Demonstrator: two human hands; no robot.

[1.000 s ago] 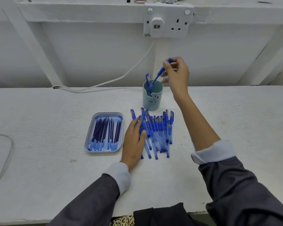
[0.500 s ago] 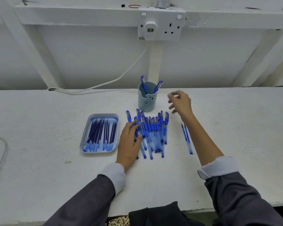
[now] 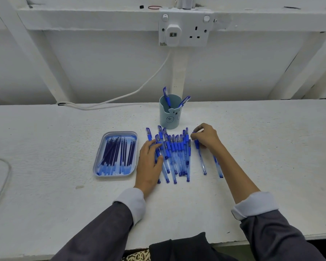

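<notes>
Left hand (image 3: 149,161) lies flat on the near-left part of the pen pile (image 3: 175,155), fingers straight, gripping nothing. Right hand (image 3: 205,137) is just right of the pile, fingers curled round the cap end of a loose pen (image 3: 201,161) lying on the table (image 3: 271,147). Refill tray (image 3: 119,132) sits left of the pile, and the cup (image 3: 169,117) with two pens is just behind it.

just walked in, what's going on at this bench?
A person is handling blue pens. The left hand rests flat on the row of pens on the table. The right hand curls its fingers on the cap end of a loose pen beside the row. The cup holds two pens; the tray holds refills.
</notes>
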